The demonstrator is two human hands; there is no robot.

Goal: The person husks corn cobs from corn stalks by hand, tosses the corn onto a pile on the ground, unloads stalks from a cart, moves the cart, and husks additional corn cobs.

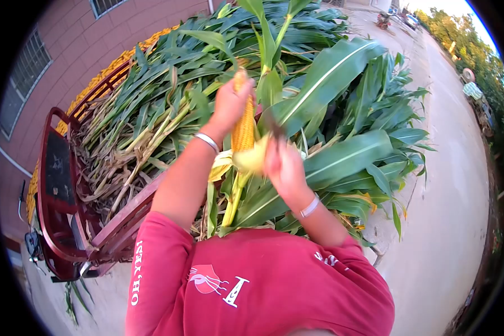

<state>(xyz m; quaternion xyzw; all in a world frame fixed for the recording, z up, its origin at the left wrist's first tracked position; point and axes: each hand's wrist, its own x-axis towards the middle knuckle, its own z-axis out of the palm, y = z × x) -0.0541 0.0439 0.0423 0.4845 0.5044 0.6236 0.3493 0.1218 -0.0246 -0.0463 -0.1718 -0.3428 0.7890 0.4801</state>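
Note:
My left hand [231, 105] is closed around the upper end of a yellow corn ear [243, 133], held upright in front of my chest. Pale husk [252, 158] is folded back at the ear's base, above a green corn stalk [232, 207]. My right hand [287, 169] is closed at the right side of that husk, gripping it. A dark, narrow tool [275, 126] sticks up from the right fist; it is motion-blurred and its kind is unclear. Broad green leaves [330, 84] stand behind and beside both hands.
Cut corn stalks [145, 129] lie heaped on a dark red cart [56, 190] at left. Beyond the cart, a mass of yellow corn cobs [103, 73] lies along a pinkish wall [67, 39]. A concrete road [442, 185] runs on the right.

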